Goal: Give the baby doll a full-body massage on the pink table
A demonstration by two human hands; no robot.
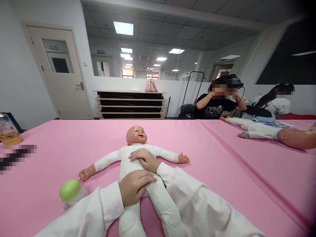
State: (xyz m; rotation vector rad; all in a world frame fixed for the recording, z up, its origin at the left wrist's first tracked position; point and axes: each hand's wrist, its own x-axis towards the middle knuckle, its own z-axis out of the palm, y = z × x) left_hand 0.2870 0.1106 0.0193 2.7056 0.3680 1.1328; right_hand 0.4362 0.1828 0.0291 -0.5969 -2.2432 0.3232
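A baby doll (125,164) with a white cloth body lies on its back on the pink tablecloth (212,184), arms spread and head away from me. My left hand (135,186) rests across its lower belly and hip, fingers stretched to the right. Higher up, my right hand (145,159) lies on the doll's chest and belly with its fingers extended to the left. Both palms are hidden against the cloth. Left of the doll stands a white jar with a green lid (70,191), partly covered by my left sleeve.
A second baby doll (264,130) in white lies on the table at right. Behind it sit a person in black (209,105) wearing a headset and another person in white (280,103). A bottle of yellowish liquid (10,131) stands at far left. Shelves (130,105) line the back wall.
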